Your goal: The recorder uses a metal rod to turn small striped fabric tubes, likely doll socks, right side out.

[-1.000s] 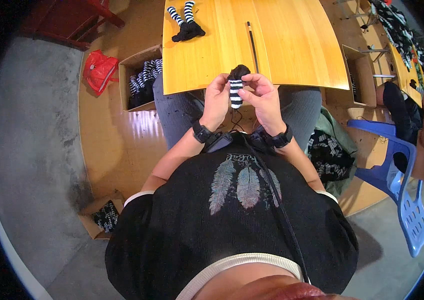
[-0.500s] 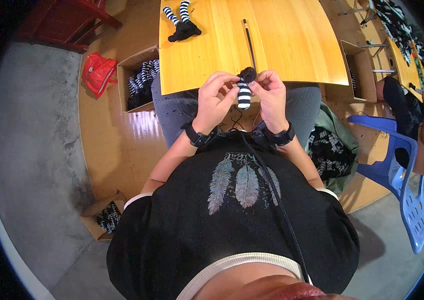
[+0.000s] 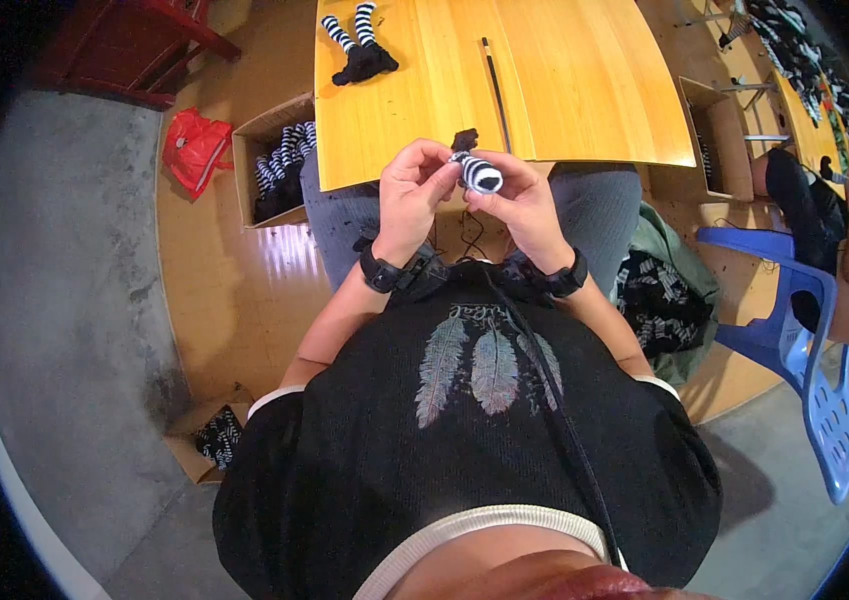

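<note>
A small black-and-white striped knitted tube [image 3: 479, 174] with a black end is held between my two hands, just off the table's near edge. My left hand [image 3: 413, 198] pinches it on its left side, close to the black part. On the other side the fingers and thumb of my right hand [image 3: 527, 205] close round the striped part, whose rounded tip faces me. Beyond my hands a thin black stick [image 3: 497, 95] lies on the wooden table [image 3: 585, 80]. Two striped knitted legs with a black piece [image 3: 365, 62] lie at the table's far left.
Left of the table stands a cardboard box [image 3: 245, 165] of striped knitted pieces, beside a red bag [image 3: 195, 150]. To the right are another box [image 3: 735, 140], a green sack [image 3: 690, 260] of knitted pieces and a blue plastic chair [image 3: 785, 330]. A co-worker sits at far right.
The knitted tube has tilted from hanging downward to pointing its striped tip toward me and to the right. Both hands have shifted slightly left with it. The stick stays put.
</note>
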`<state>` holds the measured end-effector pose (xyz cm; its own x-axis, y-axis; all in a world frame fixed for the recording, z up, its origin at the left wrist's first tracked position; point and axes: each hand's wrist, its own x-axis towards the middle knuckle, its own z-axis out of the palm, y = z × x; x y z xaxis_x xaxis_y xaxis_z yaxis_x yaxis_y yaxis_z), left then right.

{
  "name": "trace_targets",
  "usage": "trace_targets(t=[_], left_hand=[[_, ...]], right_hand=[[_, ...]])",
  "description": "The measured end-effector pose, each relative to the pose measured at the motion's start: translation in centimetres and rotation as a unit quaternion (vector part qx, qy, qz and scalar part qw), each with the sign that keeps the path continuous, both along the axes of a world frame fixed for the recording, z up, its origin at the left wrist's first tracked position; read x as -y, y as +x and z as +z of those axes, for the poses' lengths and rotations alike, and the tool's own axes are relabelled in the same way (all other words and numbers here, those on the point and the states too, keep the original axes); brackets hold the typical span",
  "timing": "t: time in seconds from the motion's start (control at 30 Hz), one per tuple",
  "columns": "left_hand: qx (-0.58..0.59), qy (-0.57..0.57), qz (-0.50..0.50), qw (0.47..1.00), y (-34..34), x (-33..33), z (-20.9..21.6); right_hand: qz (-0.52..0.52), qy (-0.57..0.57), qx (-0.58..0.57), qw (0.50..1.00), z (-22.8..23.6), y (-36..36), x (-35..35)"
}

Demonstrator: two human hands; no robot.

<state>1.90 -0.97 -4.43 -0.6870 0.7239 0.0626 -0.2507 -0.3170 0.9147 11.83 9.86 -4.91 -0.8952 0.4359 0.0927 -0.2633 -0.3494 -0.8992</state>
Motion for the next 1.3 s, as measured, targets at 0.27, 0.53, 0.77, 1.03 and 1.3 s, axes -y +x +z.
trace_targets(t=[0.27, 0.53, 0.77, 1.03, 1.3], left_hand=[[-0.041, 0.013, 0.021, 0.999, -0.3, -0.2, -0.2], [-0.082, -0.075, -0.029, 0.993, -0.4, -0.2, 0.2], [-0.144, -0.103, 0.079, 0.981, 0.4, -0.8, -0.6], [-0.344, -0.162, 0.174, 0.908, 0.8, -1.3, -0.6], [-0.201, -0.101, 0.102, 0.969, 1.5, -1.7, -1.6]], right_hand=[[-0.014, -0.038, 0.013, 0.999, -0.5, -0.1, -0.8], [-0.005, 0.014, 0.055, 0.998, -0.7, -0.1, -0.9], [0.000, -0.150, 0.011, 0.989, -1.1, -0.3, -1.4], [0.079, -0.282, 0.014, 0.956, -1.5, -0.6, -1.3], [0.204, -0.312, 0.001, 0.928, -0.7, -0.1, -1.7]])
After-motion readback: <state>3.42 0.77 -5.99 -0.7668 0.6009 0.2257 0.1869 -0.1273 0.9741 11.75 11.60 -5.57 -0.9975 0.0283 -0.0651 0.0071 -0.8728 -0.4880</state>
